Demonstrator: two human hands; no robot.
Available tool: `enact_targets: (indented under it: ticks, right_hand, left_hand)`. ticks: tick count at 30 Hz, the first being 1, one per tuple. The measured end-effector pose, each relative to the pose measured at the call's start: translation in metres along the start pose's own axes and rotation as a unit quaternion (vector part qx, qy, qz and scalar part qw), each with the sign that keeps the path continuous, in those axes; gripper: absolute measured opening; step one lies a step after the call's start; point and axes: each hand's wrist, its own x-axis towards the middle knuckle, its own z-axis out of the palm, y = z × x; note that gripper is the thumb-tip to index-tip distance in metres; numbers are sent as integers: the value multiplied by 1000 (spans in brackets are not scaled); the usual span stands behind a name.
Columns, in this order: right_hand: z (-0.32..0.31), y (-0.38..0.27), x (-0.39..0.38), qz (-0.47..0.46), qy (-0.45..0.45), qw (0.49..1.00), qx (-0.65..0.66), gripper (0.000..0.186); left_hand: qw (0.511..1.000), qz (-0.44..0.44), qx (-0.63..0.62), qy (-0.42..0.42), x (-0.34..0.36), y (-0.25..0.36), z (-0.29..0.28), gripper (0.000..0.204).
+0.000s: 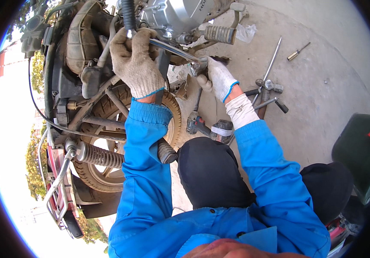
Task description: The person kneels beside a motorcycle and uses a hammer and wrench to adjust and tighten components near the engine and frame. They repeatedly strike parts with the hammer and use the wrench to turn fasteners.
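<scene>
At the left stands the motorcycle, its grey-brown moulded plastic air housing above a dusty coil-spring shock absorber. At the upper edge, a black ribbed column ends in a small bright metal fitting, just beside the left fingertips.

The left hand, in a beige knitted glove with blue edging, has its fingers curled and its thumb raised at the near end of a long, slim silver metal bar tool. Whether these fingers grip the bar or only steady it cannot be told; the contact is hidden. The bar lies between the two hands, slanting down to the right, below the silver metal engine casing.

The right hand, in a whitish knitted glove, has its fingers closed around the bar's thicker metal head.

In the inspector's judgement, sound handling calls for the left hand to guide that end squarely while the right controls the head, with force applied smoothly and in line. Loose glove fabric should be clear of pinch points, and knuckles clear of the dark ribbed rubber footrest should the tool slip.

Farther right, crossed metal tools lie on the concrete, near a slim screwdriver.
</scene>
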Motion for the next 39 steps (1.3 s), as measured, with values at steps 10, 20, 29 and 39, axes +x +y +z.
enact_targets:
  ticks: [10,20,29,39]
  right_hand:
    - [-25,19,-46,-194,-137,968,87,64]
    - [-23,3,-77,-242,-119,962,46,71]
    - [-23,14,-74,-128,-64,973,179,68]
    - [-2,22,-63,-177,178,948,197,73]
  left_hand:
    - [998,-65,-15,-10,3,-2,-1,17]
    - [978,-160,-136,-17,11,-10,-9,17]
    - [909,-246,-291,-171,14,-23,-23,37]
    - [805,-354,-417,-230,16,-16,-20,32]
